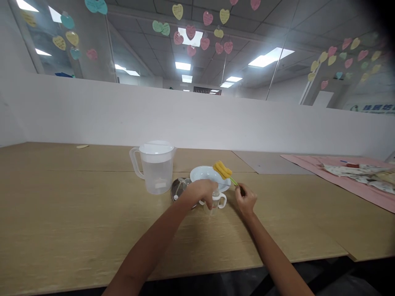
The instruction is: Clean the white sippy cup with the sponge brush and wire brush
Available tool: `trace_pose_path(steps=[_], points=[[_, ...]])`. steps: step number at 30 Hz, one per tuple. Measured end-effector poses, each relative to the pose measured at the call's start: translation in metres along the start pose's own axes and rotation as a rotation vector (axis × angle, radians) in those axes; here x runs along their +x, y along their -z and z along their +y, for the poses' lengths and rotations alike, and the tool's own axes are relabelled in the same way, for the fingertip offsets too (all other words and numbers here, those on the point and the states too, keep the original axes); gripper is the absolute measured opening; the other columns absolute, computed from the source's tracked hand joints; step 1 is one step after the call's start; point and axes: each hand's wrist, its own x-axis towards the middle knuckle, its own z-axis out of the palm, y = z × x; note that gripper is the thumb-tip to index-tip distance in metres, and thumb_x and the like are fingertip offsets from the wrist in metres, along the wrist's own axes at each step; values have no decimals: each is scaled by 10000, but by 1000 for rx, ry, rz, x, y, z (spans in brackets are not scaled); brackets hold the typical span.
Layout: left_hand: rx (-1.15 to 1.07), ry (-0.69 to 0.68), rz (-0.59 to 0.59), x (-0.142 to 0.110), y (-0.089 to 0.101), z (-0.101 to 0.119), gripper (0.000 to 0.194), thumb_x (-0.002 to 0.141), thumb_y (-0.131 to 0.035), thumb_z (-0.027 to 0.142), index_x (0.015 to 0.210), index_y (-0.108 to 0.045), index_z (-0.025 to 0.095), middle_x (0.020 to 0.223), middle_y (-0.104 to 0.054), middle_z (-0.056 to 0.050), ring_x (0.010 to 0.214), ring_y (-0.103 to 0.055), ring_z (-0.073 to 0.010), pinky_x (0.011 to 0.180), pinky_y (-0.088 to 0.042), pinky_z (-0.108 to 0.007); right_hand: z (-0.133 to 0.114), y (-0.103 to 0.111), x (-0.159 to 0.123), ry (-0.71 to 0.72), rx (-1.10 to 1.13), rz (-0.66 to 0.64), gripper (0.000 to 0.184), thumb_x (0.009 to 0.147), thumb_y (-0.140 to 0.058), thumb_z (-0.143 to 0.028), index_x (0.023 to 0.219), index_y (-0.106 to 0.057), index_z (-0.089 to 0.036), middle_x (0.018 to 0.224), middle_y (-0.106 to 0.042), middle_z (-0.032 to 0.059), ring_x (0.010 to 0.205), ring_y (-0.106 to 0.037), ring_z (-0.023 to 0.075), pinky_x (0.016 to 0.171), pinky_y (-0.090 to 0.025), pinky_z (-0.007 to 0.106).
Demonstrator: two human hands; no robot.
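Note:
My left hand point(203, 191) reaches down over a clear baby bottle point(210, 210) with white side handles, its fingers closed about the upper part. The bottle stands upright on the table. In my right hand point(246, 199) is the thin green handle of a bottle brush point(222, 169), gripped in closed fingers. The brush's yellow sponge head points up and left, above the rim of a white plate point(200, 174). Left of the bottle, partly behind my left hand, lies a round metal tray point(174, 192) with small clear and white parts on it.
A translucent plastic pitcher point(157, 170) with a white top stands left of the tray. Far right, a pink cloth point(304, 162) carries patterned fabric and other items. A white wall point(191, 119) closes off the back of the wooden table point(77, 218).

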Motion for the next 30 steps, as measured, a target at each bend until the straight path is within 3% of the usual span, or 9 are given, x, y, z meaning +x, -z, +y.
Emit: trace_pose_path(steps=[3,6,8,12,18,26,30], points=[[115,-5,-46,10,-9,-2,587,532,-707,318,1055,-513,137,1015,-594,-127,872,-559,-273,659,-426,-306,2,0,0,-18,17,-1,231,752,-437,-274,710,-613,-132,558,-570,13,465,-463,97,490,-356,212],[37,-124,1,9,-2,-8,546,516,-710,329,1014,-537,185,982,-596,-71,857,-557,-242,643,-414,-273,1,0,0,-35,71,3,234,771,-434,-291,741,-603,-133,604,-583,25,500,-481,104,512,-375,218],[-80,-185,83,4,8,-13,524,518,-705,356,1000,-544,227,939,-595,-21,837,-556,-207,639,-407,-247,0,1,-2,-53,146,38,247,791,-419,-307,769,-590,-131,597,-567,23,507,-481,106,504,-380,218],[-228,-178,303,-8,25,-22,565,507,-710,403,1027,-540,260,911,-575,14,810,-546,-171,656,-405,-229,-2,4,-6,-25,273,101,246,809,-397,-308,758,-562,-133,516,-490,-8,450,-443,94,453,-368,211],[-171,-100,470,-12,31,-28,601,502,-718,408,1049,-548,226,1009,-538,-30,910,-512,-207,765,-404,-275,-3,7,-2,144,89,119,222,775,-424,-266,719,-599,-141,474,-501,-9,386,-399,79,426,-340,215],[172,69,440,-5,23,-28,505,527,-698,222,1016,-575,196,1000,-585,-62,929,-510,-234,781,-393,-298,12,15,8,455,-283,78,148,689,-506,-246,662,-647,-207,515,-546,6,478,-438,91,479,-283,223],[302,1,454,4,12,-22,419,567,-631,143,984,-606,168,948,-604,-88,911,-516,-229,777,-394,-306,7,17,8,563,-363,69,140,685,-521,-252,667,-654,-211,517,-554,0,481,-433,84,481,-266,229]])
